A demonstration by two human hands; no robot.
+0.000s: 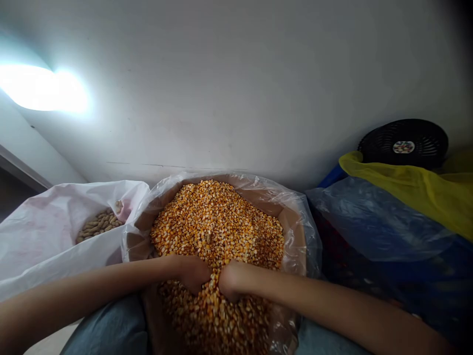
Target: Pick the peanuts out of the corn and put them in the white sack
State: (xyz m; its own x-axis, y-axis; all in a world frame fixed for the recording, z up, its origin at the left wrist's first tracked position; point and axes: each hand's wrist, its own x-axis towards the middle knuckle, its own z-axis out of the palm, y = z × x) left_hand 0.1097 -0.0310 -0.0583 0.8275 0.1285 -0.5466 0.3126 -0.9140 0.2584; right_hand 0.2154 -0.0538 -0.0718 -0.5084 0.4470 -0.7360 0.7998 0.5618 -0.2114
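Inside the clear-plastic-lined tan sack [293, 236], the left hand [192, 273] and right hand [229, 281] sink into loose orange dried corn kernels [218, 227], fingers buried, whether apart or together hidden.

Dried yellow-orange corn kernels [218, 227] lay loose in a deep, uneven heap inside a clear plastic liner [295, 231] lining a brown-walled container [291, 241]. The left hand [192, 273] and right hand [231, 281] were side by side and nearly touching, pressed into the kernels at the near edge, their fingers hidden beneath the grain
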